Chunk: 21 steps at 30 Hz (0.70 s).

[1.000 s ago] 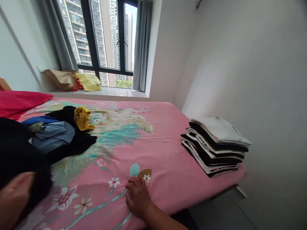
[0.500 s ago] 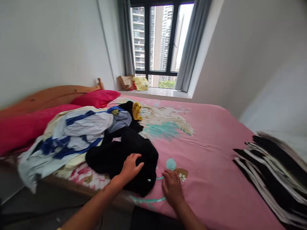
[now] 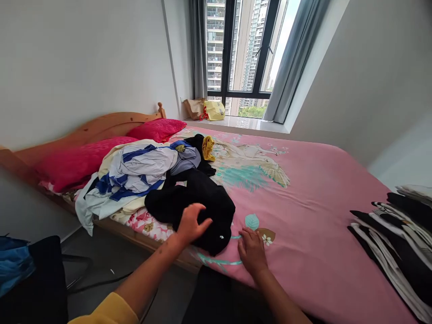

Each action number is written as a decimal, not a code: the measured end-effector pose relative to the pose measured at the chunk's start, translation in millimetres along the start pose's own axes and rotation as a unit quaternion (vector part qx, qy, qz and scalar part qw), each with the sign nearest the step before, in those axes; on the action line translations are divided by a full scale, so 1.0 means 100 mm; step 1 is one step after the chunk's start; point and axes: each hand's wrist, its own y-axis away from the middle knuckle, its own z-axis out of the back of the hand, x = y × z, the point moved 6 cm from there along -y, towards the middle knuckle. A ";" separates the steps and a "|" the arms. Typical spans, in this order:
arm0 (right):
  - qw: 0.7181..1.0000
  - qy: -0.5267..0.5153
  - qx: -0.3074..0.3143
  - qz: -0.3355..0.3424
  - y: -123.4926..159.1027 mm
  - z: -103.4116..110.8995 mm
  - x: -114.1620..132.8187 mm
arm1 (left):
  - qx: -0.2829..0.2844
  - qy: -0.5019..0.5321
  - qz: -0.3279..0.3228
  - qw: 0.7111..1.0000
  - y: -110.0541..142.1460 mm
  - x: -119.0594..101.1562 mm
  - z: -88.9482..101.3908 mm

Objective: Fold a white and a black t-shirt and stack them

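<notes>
My left hand (image 3: 193, 222) lies on a crumpled black garment (image 3: 199, 204) near the bed's front edge, fingers curved over the cloth. Just right of it, my right hand (image 3: 252, 250) rests palm down on the pink flowered bedsheet (image 3: 303, 189), fingers together and flat, holding nothing. Behind the black garment sits a heap of loose clothes (image 3: 135, 173): white and blue striped pieces, a grey one and a small yellow one (image 3: 208, 147). A neat stack of folded black and white shirts (image 3: 398, 234) stands at the bed's right edge.
Two red pillows (image 3: 84, 159) lean against the wooden headboard (image 3: 101, 128) on the left. A brown paper bag (image 3: 194, 108) and a yellow bag (image 3: 215, 110) sit on the window sill. A dark chair with blue cloth (image 3: 23, 274) stands at lower left on the floor.
The view swung left from the folded stack to the heap of clothes. My left hand came down onto the black garment on the bed. My right hand stayed on the sheet.
</notes>
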 end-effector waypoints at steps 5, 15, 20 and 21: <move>1.000 -0.004 0.008 -0.011 0.00 0.04 0.04 | 0.112 0.205 0.122 0.965 0.52 -0.32 -0.42; 0.992 -0.122 0.002 -0.037 0.15 0.19 0.05 | -0.006 0.442 0.317 0.839 0.99 -0.53 0.32; 0.876 -0.446 0.006 -0.181 0.22 0.41 0.23 | 0.112 0.484 0.321 0.807 1.16 -1.00 0.56; 0.846 -0.501 0.011 -0.182 0.22 0.49 0.33 | 0.166 0.487 0.299 0.804 1.17 -1.20 0.59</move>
